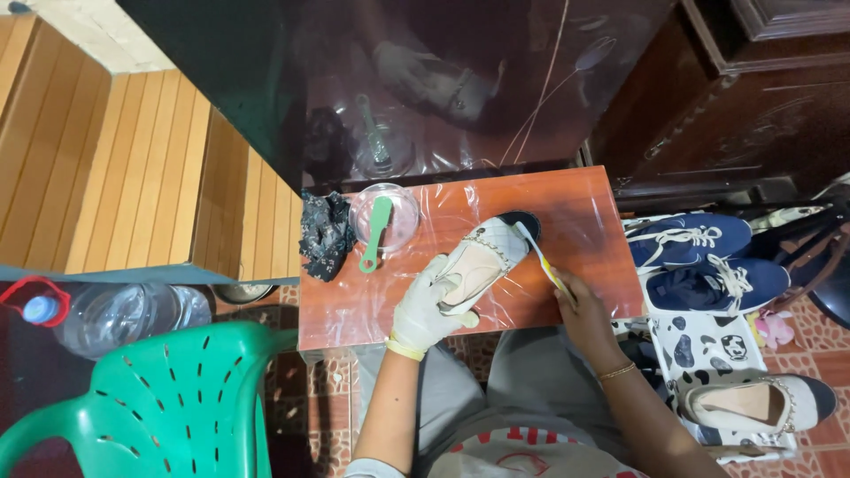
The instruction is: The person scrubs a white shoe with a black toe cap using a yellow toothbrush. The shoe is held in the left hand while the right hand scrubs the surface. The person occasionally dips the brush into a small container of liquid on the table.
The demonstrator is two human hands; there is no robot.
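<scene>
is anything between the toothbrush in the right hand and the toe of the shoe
Nothing visible. The right hand holds the toothbrush with its head already at the dark toe of the cream shoe, which the gloved left hand steadies. The clear bowl and black rag lie off to the side.

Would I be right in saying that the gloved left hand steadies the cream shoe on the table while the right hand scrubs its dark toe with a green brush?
Not quite: the head view shows the right hand holding a yellow toothbrush. The green brush rests across the clear bowl. The gloved left hand does steady the cream shoe.
</scene>
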